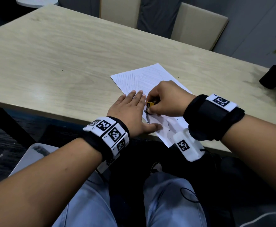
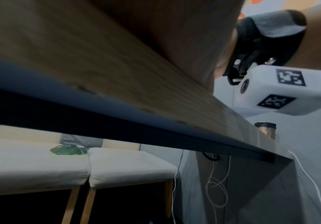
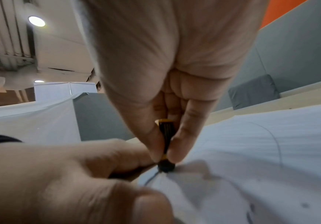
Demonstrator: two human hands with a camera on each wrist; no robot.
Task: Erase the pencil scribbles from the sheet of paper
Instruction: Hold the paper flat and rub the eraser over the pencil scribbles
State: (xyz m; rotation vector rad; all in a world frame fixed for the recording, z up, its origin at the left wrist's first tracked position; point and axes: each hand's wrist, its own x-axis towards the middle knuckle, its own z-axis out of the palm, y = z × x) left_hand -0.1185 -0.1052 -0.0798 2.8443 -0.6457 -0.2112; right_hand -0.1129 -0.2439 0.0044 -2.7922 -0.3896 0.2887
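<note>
white sheet of paper [image 1: 150,76] lies at table [image 1: 52,54] near edge. left hand [image 1: 130,110] flat, fingers spread, pins sheet. right hand [image 1: 165,99] pinches eraser [image 1: 149,104] w/ tip on sheet, beside left hand. use short strokes away from left hand; keep sheet taut to avoid creasing.

Beige cushioned chairs [image 1: 199,25] behind the wooden table [image 1: 60,54], black plant pot [image 1: 274,76] at its right edge
</note>
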